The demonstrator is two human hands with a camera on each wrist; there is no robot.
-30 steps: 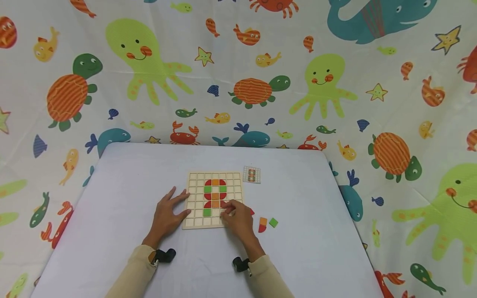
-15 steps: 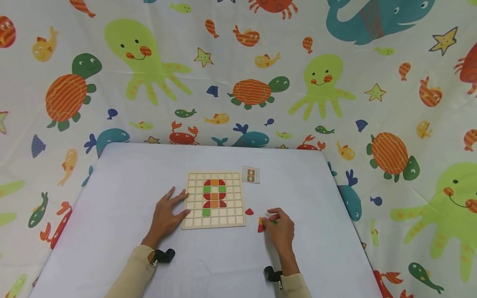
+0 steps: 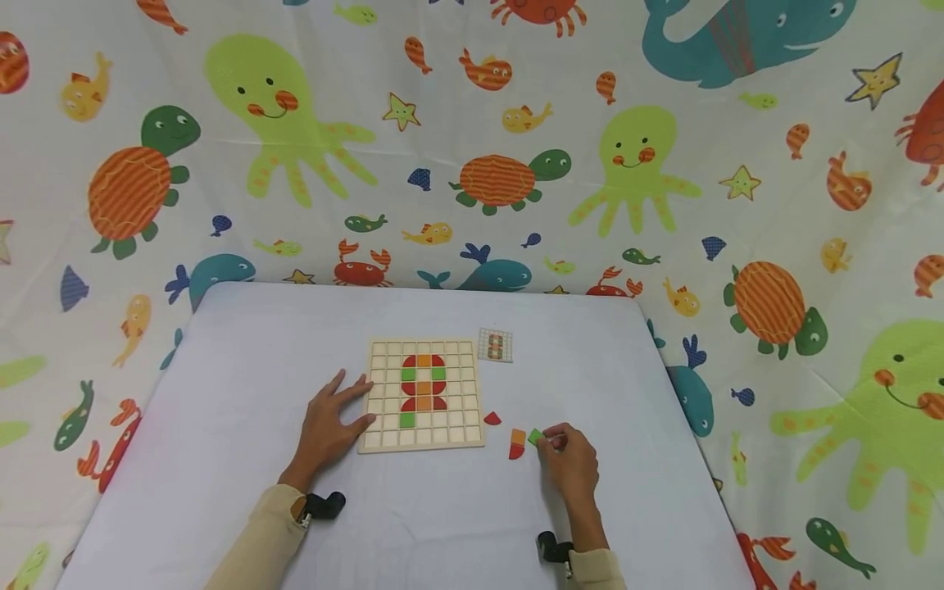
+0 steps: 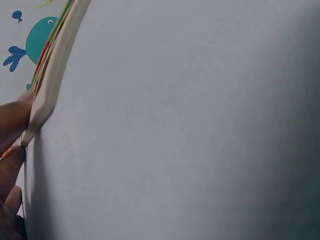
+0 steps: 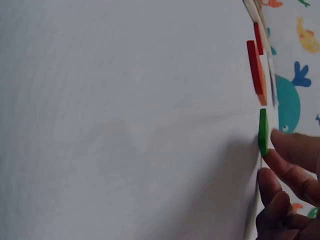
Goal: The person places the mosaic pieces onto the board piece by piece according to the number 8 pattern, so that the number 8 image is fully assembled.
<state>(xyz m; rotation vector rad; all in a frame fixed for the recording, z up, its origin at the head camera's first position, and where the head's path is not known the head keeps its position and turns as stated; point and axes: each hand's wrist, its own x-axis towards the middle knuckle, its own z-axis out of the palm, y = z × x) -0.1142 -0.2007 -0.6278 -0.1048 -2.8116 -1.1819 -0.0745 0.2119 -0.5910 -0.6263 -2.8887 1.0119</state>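
A square wooden grid board (image 3: 461,416) lies on the table with red, orange and green tiles set in its middle columns. My left hand (image 3: 329,428) rests on the board's left edge, fingers spread and thumb near the lower corner. To the right of the board, my right hand (image 3: 574,465) pinches the edge of a green square tile (image 3: 535,437) at table level. In the right wrist view the thumb and a finger meet the end of this green tile (image 5: 263,131). An orange square tile (image 3: 519,437) and a red rounded tile (image 3: 516,451) lie just left of it, touching each other.
Another red rounded tile (image 3: 492,419) lies close to the board's right edge. A small pattern card (image 3: 496,345) sits beyond the board's upper right corner. The white-covered table (image 3: 413,524) backs onto a curtain (image 3: 457,98) printed with sea animals.
My right hand has left the board's lower right part and moved right to the loose tiles, where it now pinches the green one. My left hand has stayed on the board.
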